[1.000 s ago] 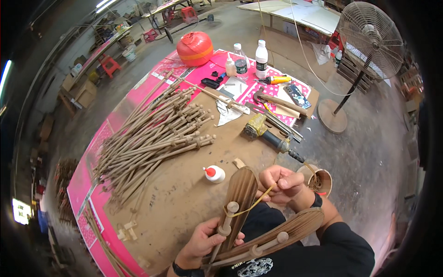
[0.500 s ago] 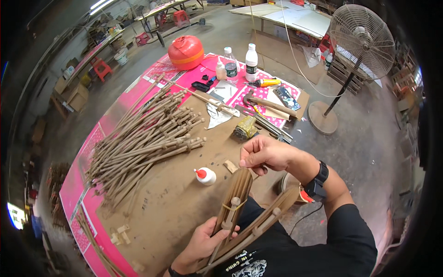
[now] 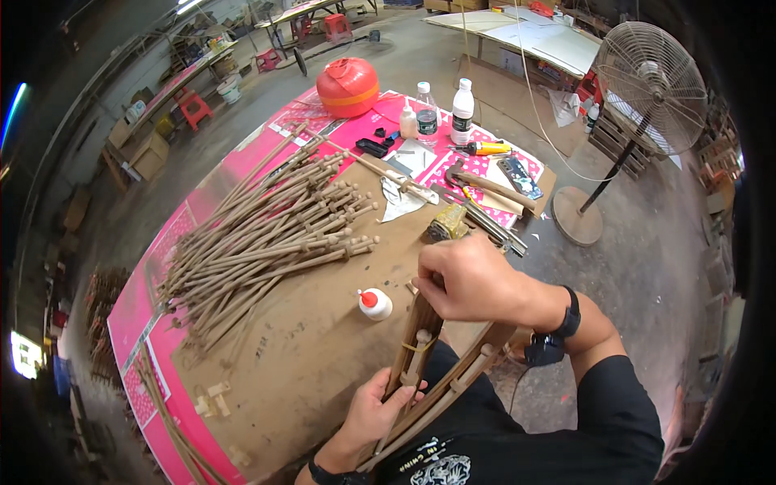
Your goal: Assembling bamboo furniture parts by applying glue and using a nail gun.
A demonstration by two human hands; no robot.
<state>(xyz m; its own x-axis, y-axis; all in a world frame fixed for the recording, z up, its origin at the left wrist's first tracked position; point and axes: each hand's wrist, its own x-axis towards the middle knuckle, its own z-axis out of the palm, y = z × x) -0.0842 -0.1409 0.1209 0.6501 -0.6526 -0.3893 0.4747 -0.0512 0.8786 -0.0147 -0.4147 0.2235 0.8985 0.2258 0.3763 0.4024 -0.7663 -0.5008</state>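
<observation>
My left hand (image 3: 378, 408) is wrapped round the lower part of a grooved brown wooden piece (image 3: 404, 373). A thin wooden rod with a round knob lies along that piece, and a yellow band goes round both. Over the piece's upper end is my right hand (image 3: 477, 279), its fingers curled closed; what they pinch is hidden behind the hand. A second long wooden piece (image 3: 465, 380) with a knobbed rod slants beside the first, against my lap. On the table, left of my right hand, stands a white squeeze bottle (image 3: 376, 305) with a red tip.
A big pile of knobbed wooden rods (image 3: 267, 242) covers the table's left side. Farther back are a hammer (image 3: 493, 186), a phone (image 3: 519, 178), bottles (image 3: 461, 113) and a red round container (image 3: 347, 87). A standing fan (image 3: 651, 89) is at the right.
My right hand has come down over the upper end of the wooden piece, its fingers curling further in. The whole view has shifted slightly, so the table things sit more to the right.
</observation>
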